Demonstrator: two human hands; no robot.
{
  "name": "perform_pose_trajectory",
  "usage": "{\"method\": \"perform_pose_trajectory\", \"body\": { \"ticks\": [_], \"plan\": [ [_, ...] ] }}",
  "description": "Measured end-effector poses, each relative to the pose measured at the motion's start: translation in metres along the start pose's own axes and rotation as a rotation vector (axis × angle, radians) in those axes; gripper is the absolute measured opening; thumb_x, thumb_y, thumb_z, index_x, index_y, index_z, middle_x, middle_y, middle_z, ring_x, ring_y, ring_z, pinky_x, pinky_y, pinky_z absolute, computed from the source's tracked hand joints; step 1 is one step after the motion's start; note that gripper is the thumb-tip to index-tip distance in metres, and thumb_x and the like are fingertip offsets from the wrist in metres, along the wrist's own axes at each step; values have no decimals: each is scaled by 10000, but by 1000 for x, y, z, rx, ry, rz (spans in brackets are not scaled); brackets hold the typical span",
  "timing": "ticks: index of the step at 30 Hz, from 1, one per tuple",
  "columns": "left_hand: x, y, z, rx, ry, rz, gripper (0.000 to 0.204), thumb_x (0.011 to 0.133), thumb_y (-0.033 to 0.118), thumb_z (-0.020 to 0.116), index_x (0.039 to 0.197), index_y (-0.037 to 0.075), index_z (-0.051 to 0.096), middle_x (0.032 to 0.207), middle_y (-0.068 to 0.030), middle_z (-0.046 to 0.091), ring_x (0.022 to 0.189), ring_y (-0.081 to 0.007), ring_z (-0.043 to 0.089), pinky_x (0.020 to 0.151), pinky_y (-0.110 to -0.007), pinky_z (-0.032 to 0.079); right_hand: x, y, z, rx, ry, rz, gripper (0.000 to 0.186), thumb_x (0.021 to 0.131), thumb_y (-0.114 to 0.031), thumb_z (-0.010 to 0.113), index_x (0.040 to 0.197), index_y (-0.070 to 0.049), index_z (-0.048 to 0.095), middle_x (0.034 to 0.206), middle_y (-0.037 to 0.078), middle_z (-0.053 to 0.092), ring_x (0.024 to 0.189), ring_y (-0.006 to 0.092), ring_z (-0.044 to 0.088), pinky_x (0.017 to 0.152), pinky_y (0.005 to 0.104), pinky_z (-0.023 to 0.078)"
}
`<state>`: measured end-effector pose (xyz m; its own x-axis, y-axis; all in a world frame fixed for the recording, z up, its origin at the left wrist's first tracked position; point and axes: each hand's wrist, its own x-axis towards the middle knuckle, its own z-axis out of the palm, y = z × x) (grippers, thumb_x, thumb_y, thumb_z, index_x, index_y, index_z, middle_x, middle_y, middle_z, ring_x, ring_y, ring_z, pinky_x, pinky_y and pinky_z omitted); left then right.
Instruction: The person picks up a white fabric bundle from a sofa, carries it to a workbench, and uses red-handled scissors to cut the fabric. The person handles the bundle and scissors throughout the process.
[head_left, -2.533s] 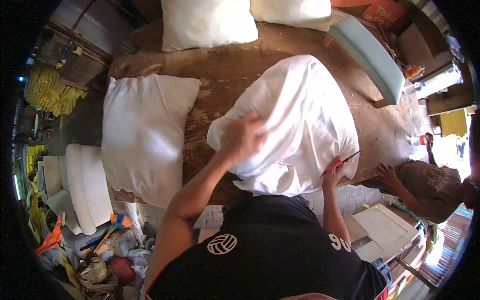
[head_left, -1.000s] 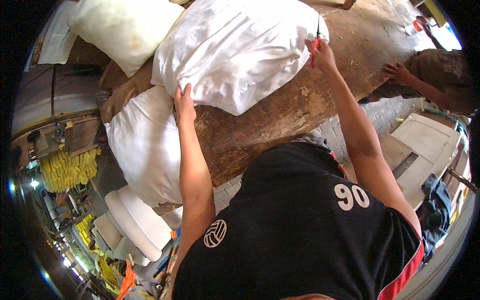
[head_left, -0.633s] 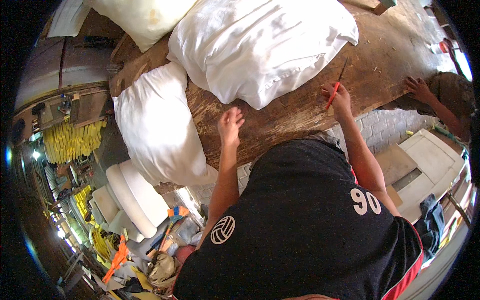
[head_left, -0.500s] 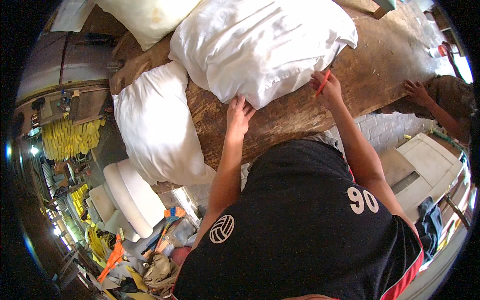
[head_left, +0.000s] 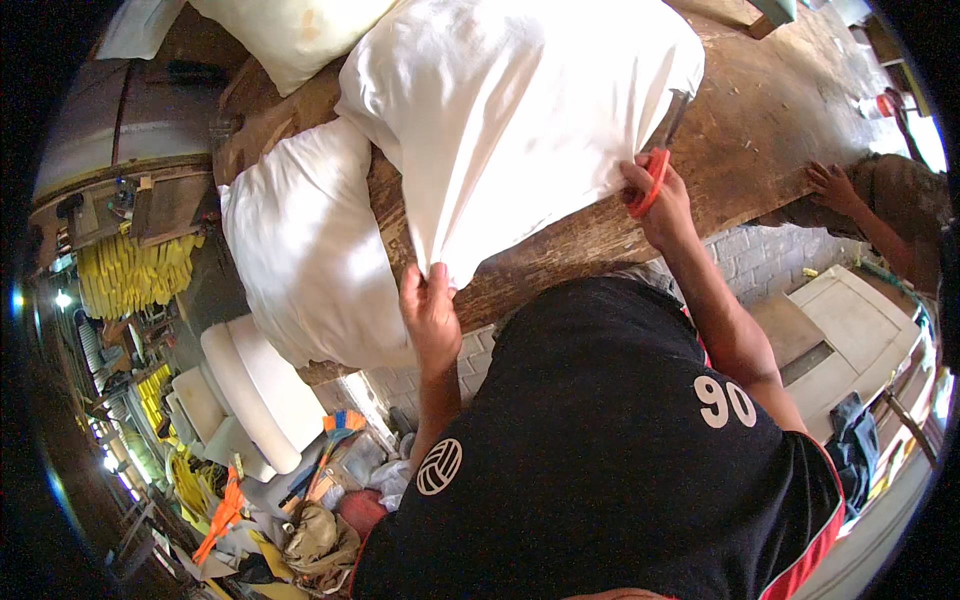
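Observation:
A large, puffy white pillow (head_left: 520,130) lies on a worn wooden table (head_left: 760,120). Its near left corner is pinched in my left hand (head_left: 432,325), which draws the fabric out into tight folds toward me. My right hand (head_left: 665,215) grips a pair of red-handled scissors (head_left: 652,183), dark blades pointing away from me beside the pillow's right edge. The thumb and fingertips of that same hand appear to pinch the near right edge of the cloth. Left of the large pillow, a second white pillow (head_left: 310,240) hangs partly over the table's edge.
A cream pillow (head_left: 300,40) rests at the far left of the table. Another person's hand (head_left: 832,188) touches the table's right side. A white upholstered piece (head_left: 262,390) and assorted clutter lie at lower left; a pale panel (head_left: 850,345) is at right.
My left hand has moved down and left, pulling the pillow's corner toward me so the fabric is stretched taut. The scissors have turned, and their blades now show beside the pillow.

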<state>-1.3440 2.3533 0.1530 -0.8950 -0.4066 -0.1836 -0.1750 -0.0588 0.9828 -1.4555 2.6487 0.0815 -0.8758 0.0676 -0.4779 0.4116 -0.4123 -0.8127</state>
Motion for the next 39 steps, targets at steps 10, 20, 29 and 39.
{"method": "perform_pose_trajectory", "body": {
  "ticks": [10, 20, 29, 39],
  "plan": [
    [17, 3, -21, -25, 62, 5, 132, 949, 90, 545, 1050, 6, 530, 966, -66, 592, 871, -152, 598, 764, -329, 557, -18, -7, 13, 342, -119, 91, 230, 847, -61, 650, 1009, -58, 486, 906, 53, 569, 787, 176, 592, 662, 330, 502],
    [24, -16, 71, 239, -608, -168, 282, 961, 247, 550, 1090, -3, 574, 1005, -102, 637, 940, -148, 597, 842, -332, 474, -19, -11, 26, 383, -172, 146, 175, 857, -53, 639, 965, -54, 501, 847, 46, 542, 735, 167, 560, 674, 328, 502],
    [34, -47, 153, -445, -417, -501, 328, 968, 319, 534, 1040, 9, 615, 903, -75, 672, 814, -192, 649, 725, -347, 491, -25, -19, 33, 239, -122, -8, 183, 837, -69, 666, 958, -27, 534, 836, 46, 573, 709, 150, 590, 629, 290, 487],
    [20, 34, 109, -511, -287, -107, 312, 988, 250, 489, 1170, -4, 498, 1070, -133, 619, 969, -216, 635, 842, -391, 558, -51, -31, 74, -10, -368, -43, 222, 846, -67, 679, 996, -36, 518, 852, 32, 613, 774, 125, 631, 634, 251, 510]
  ]
}}
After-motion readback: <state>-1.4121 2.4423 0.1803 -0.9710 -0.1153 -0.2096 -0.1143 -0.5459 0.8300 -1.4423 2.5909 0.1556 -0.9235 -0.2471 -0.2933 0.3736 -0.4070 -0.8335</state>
